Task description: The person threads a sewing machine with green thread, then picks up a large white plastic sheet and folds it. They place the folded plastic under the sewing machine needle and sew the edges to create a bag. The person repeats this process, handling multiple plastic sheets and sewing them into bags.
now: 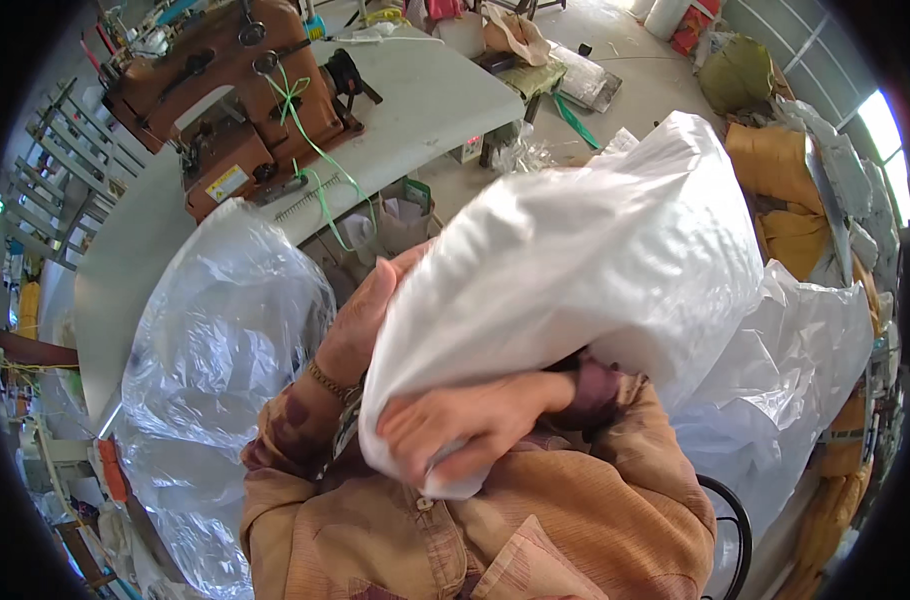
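A large white woven-looking plastic sack (575, 250) stretches in front of my chest from lower left to upper right. My right hand (465, 425) is closed on its lower left end, bunching the material near my jacket's front. My left hand (365, 315) lies against the sack's left edge, with the thumb stretched out. The sack partly hides its fingers. A thin bracelet circles that wrist. Part of the sack and my right hand look slightly blurred.
Clear plastic film (215, 340) lies heaped at my left. Ahead, a brown sewing machine (235, 100) with green cord stands on a grey table (435, 90). More translucent sheeting (785, 350) hangs at my right, near yellow-brown folded material (775, 190). A bin (405, 215) stands below the table.
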`<state>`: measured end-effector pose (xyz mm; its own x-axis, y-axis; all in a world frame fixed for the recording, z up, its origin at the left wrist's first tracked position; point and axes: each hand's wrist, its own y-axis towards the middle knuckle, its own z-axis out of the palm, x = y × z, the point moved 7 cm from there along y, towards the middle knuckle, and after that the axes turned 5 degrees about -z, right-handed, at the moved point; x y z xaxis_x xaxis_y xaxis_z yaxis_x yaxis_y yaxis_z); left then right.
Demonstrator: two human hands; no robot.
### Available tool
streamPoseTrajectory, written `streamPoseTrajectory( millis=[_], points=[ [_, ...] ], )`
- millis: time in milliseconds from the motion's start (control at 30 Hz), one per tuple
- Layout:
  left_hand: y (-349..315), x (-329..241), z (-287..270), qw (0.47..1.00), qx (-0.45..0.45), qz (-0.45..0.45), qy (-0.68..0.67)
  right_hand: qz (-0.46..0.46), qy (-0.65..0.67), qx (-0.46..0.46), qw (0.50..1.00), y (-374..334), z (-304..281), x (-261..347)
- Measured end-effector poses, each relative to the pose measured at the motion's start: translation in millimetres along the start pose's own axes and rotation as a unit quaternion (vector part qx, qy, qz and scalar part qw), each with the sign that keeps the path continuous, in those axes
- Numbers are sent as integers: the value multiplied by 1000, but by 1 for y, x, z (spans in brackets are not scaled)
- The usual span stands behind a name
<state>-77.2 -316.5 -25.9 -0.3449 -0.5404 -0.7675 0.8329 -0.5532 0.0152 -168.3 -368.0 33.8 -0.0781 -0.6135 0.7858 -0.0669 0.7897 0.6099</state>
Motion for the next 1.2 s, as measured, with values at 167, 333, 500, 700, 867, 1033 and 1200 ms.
streamPoseTrajectory(
  millis=[167,333,500,700,867,1033,1200],
  points=[
    [56,35,-55,983,-41,-86,158,137,135,69,979,-3,44,-65],
    [79,64,-60,949,-51,-129,283,69,89,55,992,11,46,-53],
    [79,49,-64,944,-111,-55,305,31,19,-12,999,-1,27,-37],
    [74,23,-83,878,-176,-8,444,134,15,-188,973,-54,-13,13],
    [69,28,-119,874,-209,-34,437,132,-443,-560,687,-221,-86,103],
    [72,55,-149,889,-208,-62,404,424,-635,-627,153,-514,-64,193],
    [67,56,-163,896,-189,-82,394,633,-419,-647,-77,-636,21,184]
  ],
)
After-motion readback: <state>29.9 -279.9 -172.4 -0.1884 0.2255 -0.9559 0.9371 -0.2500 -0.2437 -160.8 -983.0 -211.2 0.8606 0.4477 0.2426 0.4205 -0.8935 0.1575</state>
